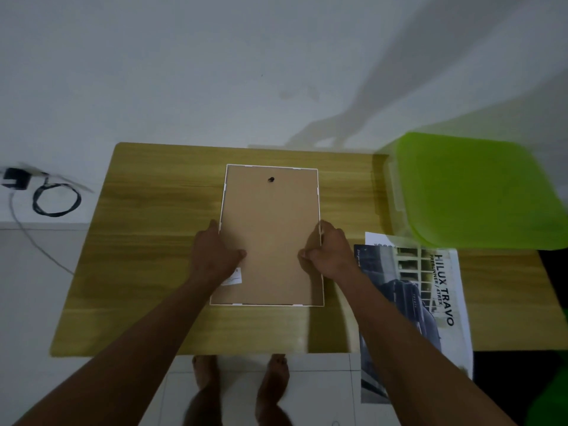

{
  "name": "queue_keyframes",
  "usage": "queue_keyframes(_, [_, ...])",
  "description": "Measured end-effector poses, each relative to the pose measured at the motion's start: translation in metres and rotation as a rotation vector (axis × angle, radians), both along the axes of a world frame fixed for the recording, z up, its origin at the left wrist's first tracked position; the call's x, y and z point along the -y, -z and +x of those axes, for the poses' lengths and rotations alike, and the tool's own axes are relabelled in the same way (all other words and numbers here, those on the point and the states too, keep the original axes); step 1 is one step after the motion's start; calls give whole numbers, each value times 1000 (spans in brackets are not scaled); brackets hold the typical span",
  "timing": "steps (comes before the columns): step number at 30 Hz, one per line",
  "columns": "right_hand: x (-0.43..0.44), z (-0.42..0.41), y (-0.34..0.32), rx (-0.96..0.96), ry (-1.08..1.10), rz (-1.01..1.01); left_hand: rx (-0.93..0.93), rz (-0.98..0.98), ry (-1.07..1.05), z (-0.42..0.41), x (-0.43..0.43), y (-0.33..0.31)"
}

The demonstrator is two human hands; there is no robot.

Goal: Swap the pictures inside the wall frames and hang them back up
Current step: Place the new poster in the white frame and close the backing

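A frame (270, 235) lies face down in the middle of the wooden table (153, 272), long sides running from the near edge toward the far edge. Its brown backing board (276, 207) faces up inside a thin white rim (322, 287). A small dark hanger hole (271, 179) sits near the board's far end, and a white label (232, 279) shows near its near left corner, partly under the wrist.

The left hand (215, 256) is on the frame's left side. Its grip is closed on that edge, with the fingers curled over the rim and the thumb laid flat on the board. The right hand (330, 253) mirrors it on the right side: fingers hooked over the rim, thumb tip pressed onto the board just inside. Whether that thumb pins a small tab cannot be told. Both forearms reach in from the near edge.

A printed poster (430, 296) reading "HILUX TRAVO" lies along the table's right side, just beside the frame but not touching it, and its lower part hangs over the near edge. A bright green plastic lid (473, 192) covers the far right corner, blurred.

On the floor off the left edge lie a black charger (15, 178) and a coiled cable (57, 201). Bare feet (276, 373) stand on the tiles just below the near edge.
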State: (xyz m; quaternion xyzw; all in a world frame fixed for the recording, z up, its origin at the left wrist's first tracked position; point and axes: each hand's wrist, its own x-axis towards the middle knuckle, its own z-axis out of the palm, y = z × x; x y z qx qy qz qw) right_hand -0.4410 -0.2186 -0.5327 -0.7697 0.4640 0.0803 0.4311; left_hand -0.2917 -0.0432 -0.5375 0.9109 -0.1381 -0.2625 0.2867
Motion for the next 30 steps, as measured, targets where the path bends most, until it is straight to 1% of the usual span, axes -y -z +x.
queue_keyframes(5, [1,-4,-3,150,116,154,-252,-277,-125,7,-13,-7])
queue_keyframes(8, [6,-9,-9,225,162,217,-404,-392,-232,8,-18,-12])
queue_keyframes(9, [6,-11,-11,237,172,226,-455,-425,-238,9,-20,-12])
queue_keyframes(12, [5,-14,-18,264,190,246,-541,-483,-145,7,-25,-19])
queue_keyframes(15, [1,-14,-29,284,203,256,-564,-541,-88,4,-27,-33])
queue_keyframes(18, [-7,-16,-43,279,212,265,-508,-566,-50,6,-32,-53])
queue_keyframes(19, [-13,-15,-49,270,204,235,-470,-570,-22,6,-34,-62])
queue_keyframes(20, [-19,-13,-56,269,197,179,-422,-574,5,5,-36,-69])
queue_keyframes(22, [-32,-3,-73,273,200,3,-285,-551,86,-2,-37,-83])
queue_keyframes(23, [-39,4,-85,306,219,-29,-207,-527,125,-8,-37,-91])
queue_keyframes(24, [-47,12,-101,348,236,-23,-124,-500,163,-15,-37,-99])
queue_keyframes(26, [-62,27,-132,424,269,60,58,-438,266,-30,-39,-121])
queue_keyframes(27, [-68,32,-146,439,286,106,129,-439,318,-40,-40,-132])
queue_keyframes(30, [-84,31,-181,517,379,224,224,-488,424,-68,-47,-163])
